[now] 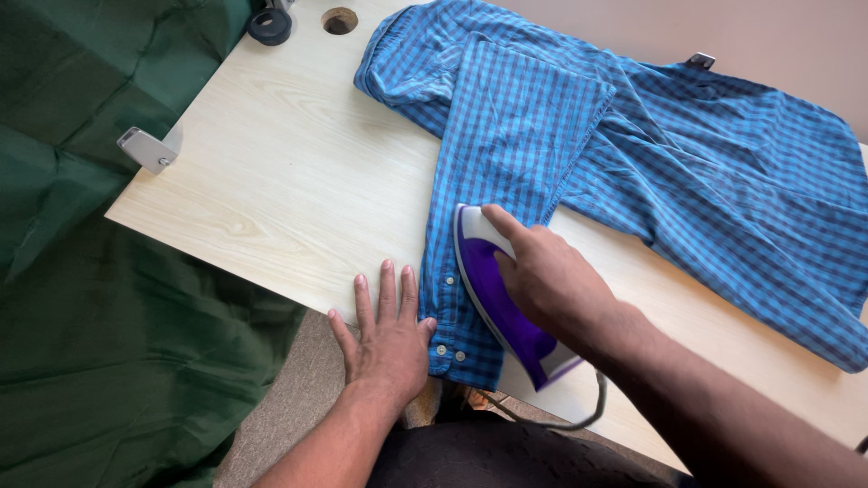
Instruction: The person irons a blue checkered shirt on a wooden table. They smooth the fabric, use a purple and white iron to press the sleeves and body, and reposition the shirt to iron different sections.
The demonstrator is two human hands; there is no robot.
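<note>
A blue checked shirt (633, 154) lies spread over a pale wooden table (280, 181). One sleeve (506, 154) runs toward me, its buttoned cuff at the table's near edge. My right hand (542, 271) grips the handle of a purple and white iron (493, 298) that rests flat on that sleeve. My left hand (384, 330) lies flat on the table with its fingers spread, beside the cuff, thumb touching the cloth.
A dark green cloth (81, 298) hangs at the left of the table. A metal clamp (145, 149) grips the left edge. A black ring (269, 25) and a round hole (339, 20) are at the far corner. The iron's cord (561, 420) hangs off the near edge.
</note>
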